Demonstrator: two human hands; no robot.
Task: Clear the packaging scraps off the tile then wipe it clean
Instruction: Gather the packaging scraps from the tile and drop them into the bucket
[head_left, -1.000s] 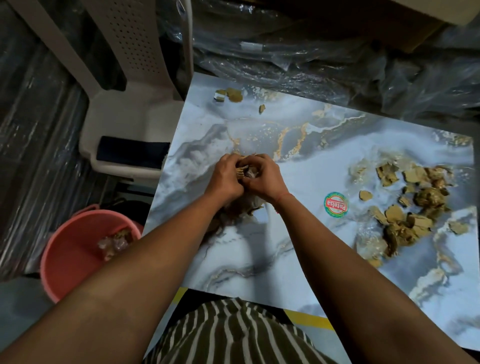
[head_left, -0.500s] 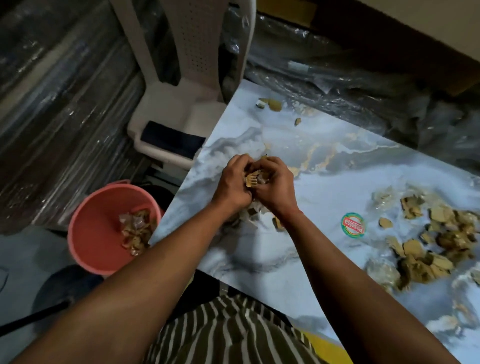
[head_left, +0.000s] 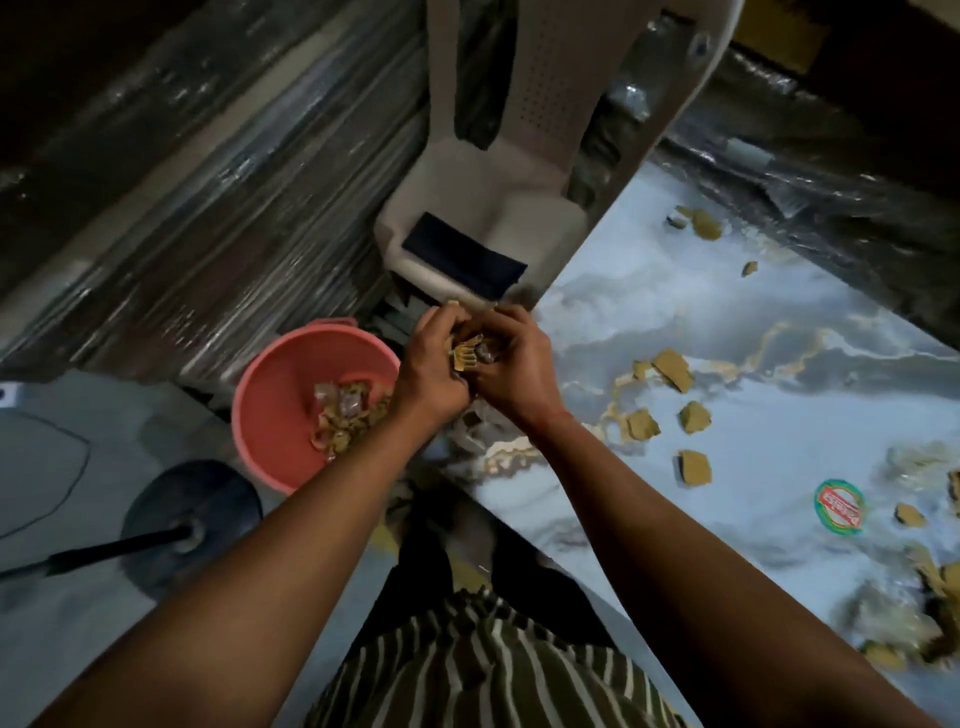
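A grey and white marble tile (head_left: 737, 332) with gold veins fills the right side. Brown cardboard scraps (head_left: 673, 368) and bits of clear plastic lie loose on it, with a larger pile (head_left: 935, 587) at the far right. My left hand (head_left: 429, 367) and my right hand (head_left: 513, 367) are cupped together around a bunch of scraps (head_left: 467, 354), held over the tile's left edge beside a pink bucket (head_left: 270, 415). The bucket on the floor holds more scraps (head_left: 347, 415).
A white plastic chair (head_left: 498, 197) with a dark cloth (head_left: 462, 257) on its seat stands behind the bucket. A round sticker (head_left: 838, 506) sits on the tile. Plastic-wrapped stacks line the left and back. A dark stand base (head_left: 192, 519) rests on the floor.
Both hands, still clasped on the scraps, have moved left from the middle of the tile to its left edge next to the bucket. A few scraps stay where they gathered.
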